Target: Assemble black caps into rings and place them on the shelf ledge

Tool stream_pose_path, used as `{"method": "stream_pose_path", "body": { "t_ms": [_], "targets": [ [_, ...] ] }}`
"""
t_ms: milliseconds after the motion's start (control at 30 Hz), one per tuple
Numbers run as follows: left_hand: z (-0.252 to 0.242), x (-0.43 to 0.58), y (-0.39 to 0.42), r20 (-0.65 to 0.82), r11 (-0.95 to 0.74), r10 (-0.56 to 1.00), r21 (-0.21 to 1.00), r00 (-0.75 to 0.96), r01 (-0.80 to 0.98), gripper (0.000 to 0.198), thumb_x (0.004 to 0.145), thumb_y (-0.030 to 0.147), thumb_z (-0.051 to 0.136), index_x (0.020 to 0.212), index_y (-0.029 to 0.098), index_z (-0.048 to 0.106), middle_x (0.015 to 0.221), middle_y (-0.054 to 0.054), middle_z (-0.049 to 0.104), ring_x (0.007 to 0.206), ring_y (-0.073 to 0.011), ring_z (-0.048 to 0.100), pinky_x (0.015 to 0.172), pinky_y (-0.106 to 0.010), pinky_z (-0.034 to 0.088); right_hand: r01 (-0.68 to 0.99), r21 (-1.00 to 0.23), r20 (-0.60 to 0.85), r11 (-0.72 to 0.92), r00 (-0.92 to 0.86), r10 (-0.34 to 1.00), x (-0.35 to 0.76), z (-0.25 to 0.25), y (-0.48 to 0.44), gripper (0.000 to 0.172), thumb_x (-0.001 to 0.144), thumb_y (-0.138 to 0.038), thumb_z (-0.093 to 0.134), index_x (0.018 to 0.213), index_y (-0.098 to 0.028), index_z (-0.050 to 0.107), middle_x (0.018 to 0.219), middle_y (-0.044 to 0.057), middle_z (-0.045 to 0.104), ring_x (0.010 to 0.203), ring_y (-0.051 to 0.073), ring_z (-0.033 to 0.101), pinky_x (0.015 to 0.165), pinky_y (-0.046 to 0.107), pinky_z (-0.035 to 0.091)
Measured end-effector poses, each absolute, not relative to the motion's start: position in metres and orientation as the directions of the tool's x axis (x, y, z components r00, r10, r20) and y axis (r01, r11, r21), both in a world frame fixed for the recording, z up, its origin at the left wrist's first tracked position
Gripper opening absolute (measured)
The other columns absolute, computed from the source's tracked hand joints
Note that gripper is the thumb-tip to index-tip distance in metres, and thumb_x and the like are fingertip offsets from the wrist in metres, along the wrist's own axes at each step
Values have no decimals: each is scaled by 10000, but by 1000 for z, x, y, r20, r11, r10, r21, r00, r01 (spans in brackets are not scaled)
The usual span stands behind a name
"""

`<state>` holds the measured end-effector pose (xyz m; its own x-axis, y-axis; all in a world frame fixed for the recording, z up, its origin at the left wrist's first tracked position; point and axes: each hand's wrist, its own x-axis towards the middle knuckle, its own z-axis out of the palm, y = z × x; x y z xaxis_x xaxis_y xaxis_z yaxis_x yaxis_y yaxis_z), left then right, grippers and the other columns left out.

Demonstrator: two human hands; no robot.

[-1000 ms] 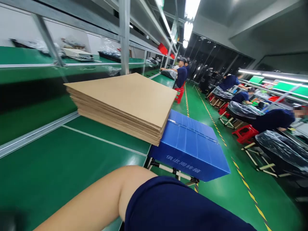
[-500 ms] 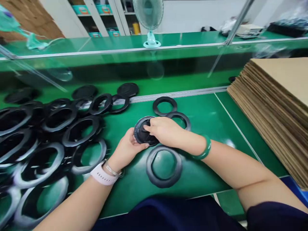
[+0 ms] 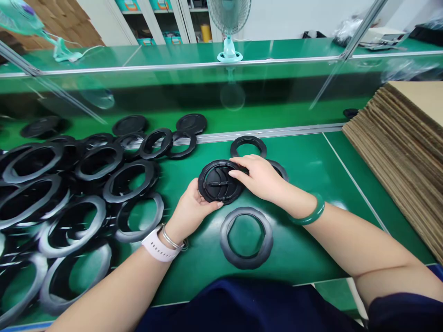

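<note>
Black ribbed disc (image 3: 218, 182) at centre, held by both hands. Left hand (image 3: 194, 210) cradles it from 7 o'clock, fingers curled underneath; right hand (image 3: 258, 177) has slid from face to 2 o'clock rim, fingers grasping, ribs now exposed. Black rings (image 3: 86, 203) pile at 9 o'clock; single ring (image 3: 246, 211) at 6 o'clock on green bench mat (image 3: 304, 249).

Bright, even light falls from above, leaving only a soft shadow beneath the forearms at lower middle. Pale glare streaks the green counter (image 3: 304, 184) and the curved edges of the black rubber rings (image 3: 72, 226) at lower left, where wide-angle distortion stretches shapes. A clear panel (image 3: 173, 94) across the upper middle carries faint reflections
</note>
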<state>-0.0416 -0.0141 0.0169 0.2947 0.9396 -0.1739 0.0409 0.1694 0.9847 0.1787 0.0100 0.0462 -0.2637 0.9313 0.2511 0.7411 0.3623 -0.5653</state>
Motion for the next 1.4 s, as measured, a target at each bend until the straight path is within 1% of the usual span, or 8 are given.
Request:
{"method": "stream_pose_path", "body": {
  "t_ms": [133, 267, 367, 467, 567, 667, 800, 1400],
  "targets": [
    [18, -41, -19, -160, 174, 913, 985, 375, -3, 740, 649, 349, 904, 1238, 217, 477, 1337, -94, 612, 1276, -304, 566, 1067, -450, 495, 745, -573, 236, 341, -248, 939, 170, 46, 4, 243, 993, -285, 584, 1171, -139, 662, 1118, 108, 692, 1052, 258, 599, 980, 428, 460],
    [17, -41, -21, -163, 161, 922, 986, 351, 34, 506, 853, 469, 726, 1241, 212, 525, 1294, -72, 636, 1252, -289, 566, 1051, -410, 484, 738, -581, 229, 343, -257, 939, 164, 43, 0, 245, 1004, -277, 557, 1181, -135, 647, 1102, 116, 665, 1046, 257, 567, 993, 437, 440],
    [18, -42, -21, -183, 154, 933, 981, 310, 117, 445, 888, 486, 678, 1215, 211, 554, 1207, -57, 662, 1180, -288, 595, 1004, -405, 493, 710, -612, 249, 349, -245, 937, 163, 40, -2, 222, 992, -286, 573, 1158, -153, 634, 1078, 103, 651, 1030, 258, 560, 961, 431, 453],
    [20, -42, -21, -171, 122, 934, 978, 314, 168, 415, 893, 474, 667, 1188, 204, 552, 1173, -50, 658, 1141, -274, 598, 979, -400, 491, 683, -579, 428, 445, -211, 879, 164, 41, -6, 306, 949, -324, 639, 1208, -164, 602, 1130, 118, 608, 1077, 272, 539, 971, 443, 452],
    [22, -41, -21, -174, 121, 931, 977, 321, 178, 389, 868, 447, 696, 1128, 200, 546, 1099, -37, 651, 1092, -258, 602, 947, -394, 496, 640, -444, 557, 627, -351, 753, 166, 44, -9, 250, 959, -375, 627, 1126, -192, 660, 1073, 102, 624, 1031, 261, 541, 935, 437, 457],
    [24, -42, -21, -236, 207, 908, 971, 346, 118, 516, 757, 369, 819, 1138, 210, 509, 1138, -41, 630, 1121, -266, 607, 953, -407, 510, 592, -327, 507, 737, -548, 665, 165, 43, -9, 212, 974, -355, 610, 1040, -185, 718, 976, 86, 665, 923, 239, 538, 856, 418, 469],
    [25, -42, -20, -269, 267, 888, 962, 373, 58, 650, 660, 279, 890, 1150, 216, 467, 1202, -66, 615, 1176, -284, 612, 1005, -455, 510, 631, -201, 431, 749, -630, 646, 163, 35, -7, 282, 969, -242, 600, 1206, -113, 682, 981, 117, 666, 884, 241, 511, 813, 410, 478],
    [21, -42, -21, -255, 243, 895, 967, 365, 79, 590, 728, 284, 850, 1179, 217, 476, 1250, -53, 602, 1214, -263, 574, 1029, -434, 487, 698, -47, 415, 714, -637, 650, 151, 28, -13, 317, 1009, -160, 482, 1265, -49, 634, 937, 123, 624, 871, 246, 475, 759, 388, 456]
  ]
}}
